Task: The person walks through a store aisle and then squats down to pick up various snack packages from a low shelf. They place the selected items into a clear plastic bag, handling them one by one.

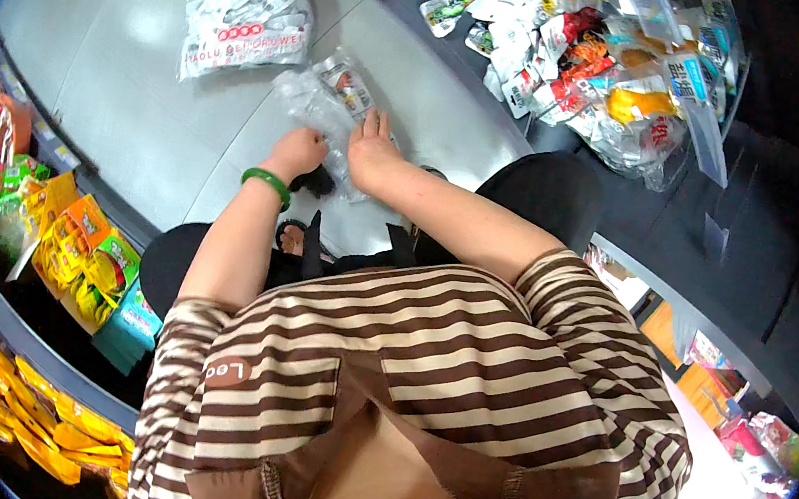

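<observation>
A crumpled clear plastic bag lies on the floor in front of me, with a printed snack packet in its far end. My left hand, a green bangle at its wrist, is curled against the bag's near left edge and grips the plastic. My right hand rests on the bag's right side. Its fingers stretch out beside the packet and are slightly apart; the thumb is hidden. Beyond my left hand stands a large, full plastic bag of small white packets, bearing red writing.
A dark shelf on the right carries a heap of snack packets with clear plastic dividers. Curved shelving at lower left holds yellow packets and a blue box. My knees flank the grey tiled floor.
</observation>
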Tool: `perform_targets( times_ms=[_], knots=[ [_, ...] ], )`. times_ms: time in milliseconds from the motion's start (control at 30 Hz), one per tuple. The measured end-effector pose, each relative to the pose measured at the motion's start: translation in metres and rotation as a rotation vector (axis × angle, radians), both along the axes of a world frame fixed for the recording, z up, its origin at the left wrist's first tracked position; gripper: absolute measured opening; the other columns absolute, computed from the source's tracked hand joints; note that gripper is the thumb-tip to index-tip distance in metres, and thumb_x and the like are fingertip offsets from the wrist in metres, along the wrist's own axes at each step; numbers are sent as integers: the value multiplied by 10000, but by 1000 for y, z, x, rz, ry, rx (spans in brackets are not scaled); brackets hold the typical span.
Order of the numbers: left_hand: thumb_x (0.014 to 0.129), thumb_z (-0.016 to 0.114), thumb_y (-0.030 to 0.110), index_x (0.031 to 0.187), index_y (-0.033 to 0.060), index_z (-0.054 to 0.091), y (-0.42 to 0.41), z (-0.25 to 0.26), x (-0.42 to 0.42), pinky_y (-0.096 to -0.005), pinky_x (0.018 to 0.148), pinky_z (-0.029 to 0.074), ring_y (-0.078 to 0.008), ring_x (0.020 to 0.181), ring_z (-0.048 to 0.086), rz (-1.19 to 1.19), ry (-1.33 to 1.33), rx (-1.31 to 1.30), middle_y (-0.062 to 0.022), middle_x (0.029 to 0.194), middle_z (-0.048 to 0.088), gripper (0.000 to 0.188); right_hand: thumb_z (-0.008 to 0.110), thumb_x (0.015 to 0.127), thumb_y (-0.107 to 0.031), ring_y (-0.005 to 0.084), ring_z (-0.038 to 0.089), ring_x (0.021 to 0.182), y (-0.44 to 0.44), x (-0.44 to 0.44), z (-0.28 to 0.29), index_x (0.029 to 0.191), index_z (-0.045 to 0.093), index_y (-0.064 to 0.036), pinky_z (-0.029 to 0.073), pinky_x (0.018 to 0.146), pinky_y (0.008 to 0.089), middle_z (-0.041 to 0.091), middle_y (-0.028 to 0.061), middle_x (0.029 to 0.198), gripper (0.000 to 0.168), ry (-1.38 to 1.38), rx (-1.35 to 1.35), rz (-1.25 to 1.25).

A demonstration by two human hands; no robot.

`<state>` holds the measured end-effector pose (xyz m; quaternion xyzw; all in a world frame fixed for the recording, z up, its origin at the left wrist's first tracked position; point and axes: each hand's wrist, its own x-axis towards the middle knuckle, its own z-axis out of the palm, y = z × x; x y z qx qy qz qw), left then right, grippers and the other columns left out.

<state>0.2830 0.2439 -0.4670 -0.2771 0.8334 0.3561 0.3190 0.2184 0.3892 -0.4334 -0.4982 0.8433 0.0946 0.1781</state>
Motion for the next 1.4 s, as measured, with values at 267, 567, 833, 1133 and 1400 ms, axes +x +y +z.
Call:
perform_targets(
  times_ms=[267, 567, 833, 1133, 1400],
  knots=[
    [802, 479, 127, 711, 1, 522, -8, 91, 7, -257, 591, 428, -103, 621, 520, 332, 274, 689, -25, 625, 520, 161, 494, 736, -139, 351, 611, 740, -4, -13, 142, 764, 624, 20, 492, 677, 415, 607, 234, 760, 207, -791, 92, 8],
    [831, 472, 133, 739, 2, 530, 27, 103, 2, -250, 606, 430, -108, 635, 542, 280, 276, 684, -24, 662, 566, 170, 624, 706, -199, 355, 539, 1009, -11, -63, -1, 1139, 479, 32, 453, 837, 387, 530, 233, 1122, 511, -471, 108, -545],
    [855, 471, 129, 771, -7, 529, 37, 102, 2, -241, 634, 429, -114, 665, 550, 286, 258, 706, -29, 700, 578, 170, 684, 663, -199, 431, 325, 1191, -17, -43, -35, 1395, 81, -154, 334, 969, 448, 187, 242, 1356, 950, -569, 85, -380],
    [845, 449, 105, 756, 9, 519, 36, 99, 4, -235, 583, 410, -103, 626, 539, 321, 197, 705, 0, 651, 519, 148, 684, 659, -187, 406, 360, 1182, -8, -43, -70, 1385, 102, -120, 309, 997, 425, 320, 242, 1301, 932, -542, -182, -446],
    [818, 451, 104, 763, -20, 533, 24, 79, 14, -269, 568, 420, -129, 572, 532, 207, 139, 485, -69, 612, 566, 159, 734, 637, -315, 378, 255, 1260, -22, -58, -46, 1394, 55, -90, 243, 1043, 419, 237, 235, 1365, 1041, -459, -18, -693]
  ],
)
